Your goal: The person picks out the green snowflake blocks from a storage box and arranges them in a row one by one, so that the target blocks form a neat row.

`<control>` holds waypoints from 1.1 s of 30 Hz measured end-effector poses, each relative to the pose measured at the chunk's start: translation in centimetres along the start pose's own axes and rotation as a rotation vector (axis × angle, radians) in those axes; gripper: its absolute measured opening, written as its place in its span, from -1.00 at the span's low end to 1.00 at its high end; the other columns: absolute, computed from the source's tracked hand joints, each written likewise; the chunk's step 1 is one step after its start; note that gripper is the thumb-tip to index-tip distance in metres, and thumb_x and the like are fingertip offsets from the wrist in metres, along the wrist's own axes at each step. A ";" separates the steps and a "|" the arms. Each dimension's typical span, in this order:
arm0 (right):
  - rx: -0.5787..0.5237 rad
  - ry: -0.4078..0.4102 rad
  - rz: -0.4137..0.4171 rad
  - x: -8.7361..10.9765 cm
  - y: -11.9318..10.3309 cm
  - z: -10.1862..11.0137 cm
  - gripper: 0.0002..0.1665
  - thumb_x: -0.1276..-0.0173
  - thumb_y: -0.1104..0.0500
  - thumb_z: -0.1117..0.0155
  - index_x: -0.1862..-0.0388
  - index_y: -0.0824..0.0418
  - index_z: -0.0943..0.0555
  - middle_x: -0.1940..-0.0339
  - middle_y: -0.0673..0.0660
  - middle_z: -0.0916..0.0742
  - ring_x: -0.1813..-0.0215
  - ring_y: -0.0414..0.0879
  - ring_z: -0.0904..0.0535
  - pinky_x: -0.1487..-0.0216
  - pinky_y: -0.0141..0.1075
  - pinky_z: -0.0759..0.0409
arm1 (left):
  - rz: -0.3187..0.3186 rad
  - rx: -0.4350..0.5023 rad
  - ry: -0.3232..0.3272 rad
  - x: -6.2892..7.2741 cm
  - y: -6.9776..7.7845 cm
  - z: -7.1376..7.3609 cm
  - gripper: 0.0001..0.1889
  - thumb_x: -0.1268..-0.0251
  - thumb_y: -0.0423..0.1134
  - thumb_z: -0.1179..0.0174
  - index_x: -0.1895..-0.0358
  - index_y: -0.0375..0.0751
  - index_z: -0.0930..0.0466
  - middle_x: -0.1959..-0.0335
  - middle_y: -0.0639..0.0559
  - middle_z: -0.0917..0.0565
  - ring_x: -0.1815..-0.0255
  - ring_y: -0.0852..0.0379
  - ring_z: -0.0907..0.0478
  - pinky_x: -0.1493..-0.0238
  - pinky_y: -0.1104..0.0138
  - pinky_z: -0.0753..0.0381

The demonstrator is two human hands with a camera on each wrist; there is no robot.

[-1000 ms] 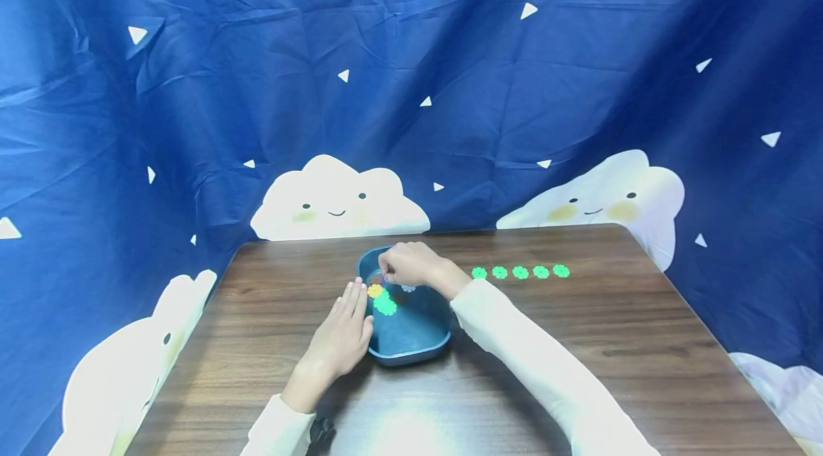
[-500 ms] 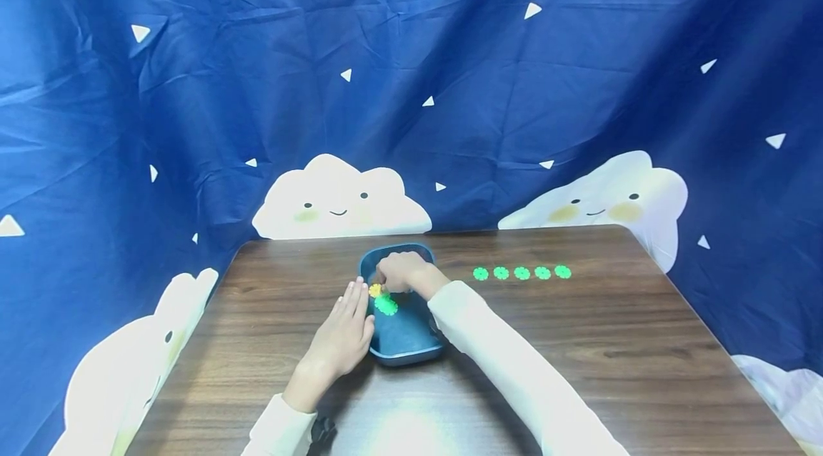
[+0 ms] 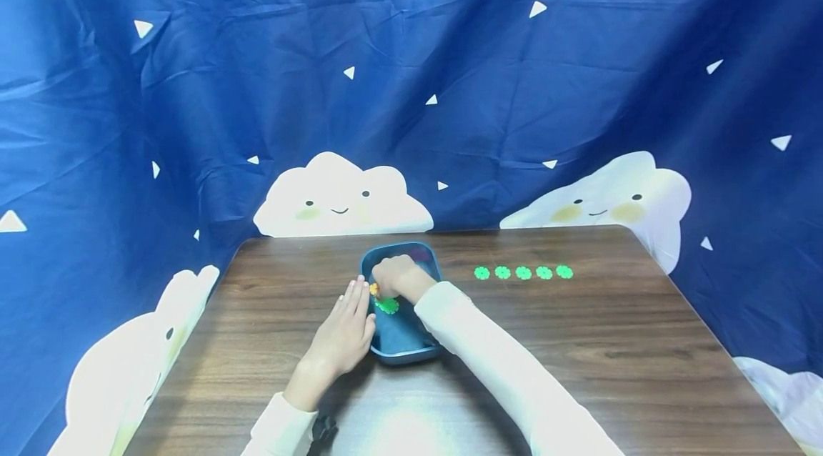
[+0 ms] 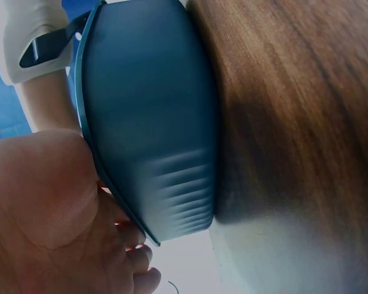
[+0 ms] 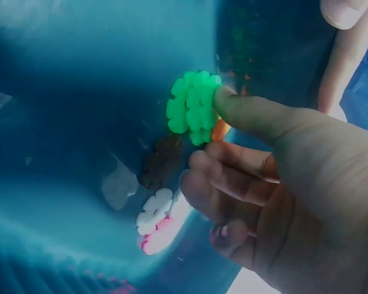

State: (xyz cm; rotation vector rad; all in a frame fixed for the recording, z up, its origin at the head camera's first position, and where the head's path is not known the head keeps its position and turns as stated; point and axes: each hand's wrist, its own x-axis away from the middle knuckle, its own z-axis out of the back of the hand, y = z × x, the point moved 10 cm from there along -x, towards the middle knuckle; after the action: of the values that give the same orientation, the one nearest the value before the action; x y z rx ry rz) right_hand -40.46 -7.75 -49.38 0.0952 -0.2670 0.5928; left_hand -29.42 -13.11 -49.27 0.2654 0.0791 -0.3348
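My left hand (image 3: 341, 334) lies along the left rim of a dark blue basin (image 3: 403, 357), fingers straight; the left wrist view has its palm by the basin's outer wall (image 4: 147, 92). Inside the basin is my right hand (image 3: 400, 277), its fingers curled. Up close, the thumb and index finger of the right hand (image 5: 264, 165) pinch at the edge of a small cluster of green flower-shaped plastic discs (image 5: 193, 104). Just behind them shows an orange disc (image 5: 221, 130). Brown (image 5: 162, 160), white (image 5: 154, 211) and pink (image 5: 156, 236) discs lie near the curled fingers.
On the wooden table (image 3: 617, 342), to the right of the basin, several green flower-shaped discs (image 3: 524, 273) form a straight row. A blue cloth (image 3: 476, 84) printed with clouds hangs behind the table.
My right hand has moved within the basin, toward the near left, onto the green discs. My left hand has stayed at the rim. The row of green discs is the same.
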 end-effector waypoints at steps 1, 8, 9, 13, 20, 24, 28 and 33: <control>-0.013 -0.006 -0.004 0.0 0.0 -0.1 -0.73 -0.52 -0.06 -0.34 0.05 0.09 -0.76 0.35 -0.02 -0.74 0.28 -0.10 -0.64 0.06 -0.21 -0.75 | -0.001 0.001 -0.001 0.0 0.0 0.0 -0.34 -0.74 -0.12 0.12 -0.67 -0.48 -0.07 -0.75 -0.33 -0.07 -0.78 -0.24 -0.03 -0.73 -0.11 -0.17; -0.057 -0.016 -0.015 -0.2 0.4 -0.4 -0.71 -0.55 -0.04 -0.31 0.00 0.12 -0.74 0.31 0.01 -0.74 0.27 -0.09 -0.64 0.05 -0.21 -0.74 | 0.000 0.002 -0.003 -0.2 0.0 -0.1 -0.34 -0.74 -0.14 0.13 -0.68 -0.47 -0.06 -0.75 -0.32 -0.06 -0.78 -0.24 -0.01 -0.74 -0.10 -0.15; -0.046 -0.009 -0.014 -0.3 0.5 -0.4 -0.72 -0.56 -0.04 -0.29 -0.01 0.12 -0.73 0.29 0.01 -0.74 0.26 -0.09 -0.64 0.05 -0.20 -0.74 | -0.003 0.001 -0.001 -0.2 0.0 -0.1 -0.34 -0.74 -0.14 0.13 -0.68 -0.48 -0.07 -0.75 -0.32 -0.06 -0.78 -0.24 -0.02 -0.74 -0.10 -0.16; -0.011 0.028 -0.007 -0.5 0.9 -0.3 -0.72 -0.64 -0.01 -0.20 -0.08 0.09 -0.73 0.19 0.02 -0.76 0.22 -0.09 -0.63 0.03 -0.19 -0.75 | -0.002 -0.001 -0.004 -0.1 0.1 -0.1 -0.34 -0.74 -0.12 0.12 -0.67 -0.48 -0.07 -0.75 -0.32 -0.07 -0.78 -0.25 -0.03 -0.74 -0.11 -0.17; -0.034 0.050 -0.012 -0.6 1.7 0.0 -0.72 -0.65 -0.02 -0.17 -0.05 0.07 -0.74 0.30 0.00 -0.71 0.27 -0.09 -0.61 0.15 -0.23 -0.65 | 0.002 0.004 -0.010 -0.1 0.1 -0.1 -0.33 -0.72 -0.13 0.12 -0.67 -0.48 -0.07 -0.75 -0.32 -0.06 -0.78 -0.25 -0.02 -0.74 -0.11 -0.16; -0.020 0.073 -0.037 -0.7 2.3 0.1 -0.69 -0.65 -0.06 -0.18 -0.01 0.07 -0.76 0.34 0.00 -0.70 0.30 -0.09 -0.61 0.19 -0.22 -0.64 | -0.004 0.026 0.002 -0.1 0.1 -0.1 -0.33 -0.70 -0.15 0.12 -0.67 -0.49 -0.08 -0.75 -0.34 -0.07 -0.77 -0.27 -0.03 -0.72 -0.14 -0.18; 0.000 0.098 -0.057 -0.9 2.5 0.2 -0.69 -0.64 -0.07 -0.22 0.00 0.07 -0.78 0.37 -0.01 -0.70 0.33 -0.09 -0.62 0.22 -0.23 -0.65 | -0.003 0.034 0.000 -0.1 0.0 -0.2 -0.32 -0.68 -0.14 0.13 -0.67 -0.48 -0.06 -0.75 -0.33 -0.06 -0.77 -0.28 -0.03 -0.72 -0.15 -0.17; 0.021 0.113 -0.034 -1.0 2.1 0.2 -0.73 -0.62 -0.06 -0.25 -0.02 0.06 -0.76 0.30 -0.01 -0.74 0.30 -0.09 -0.63 0.13 -0.20 -0.72 | 0.012 0.020 -0.018 -0.2 -0.2 -0.4 -0.32 -0.72 -0.12 0.12 -0.69 -0.45 -0.04 -0.76 -0.30 -0.04 -0.79 -0.23 0.00 -0.74 -0.11 -0.15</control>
State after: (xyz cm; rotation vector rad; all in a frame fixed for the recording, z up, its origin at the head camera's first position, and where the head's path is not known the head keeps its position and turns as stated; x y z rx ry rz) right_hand -42.54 -6.58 -49.48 0.0866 -0.1496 0.5653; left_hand -29.66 -13.13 -49.65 0.2824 0.0568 -0.3257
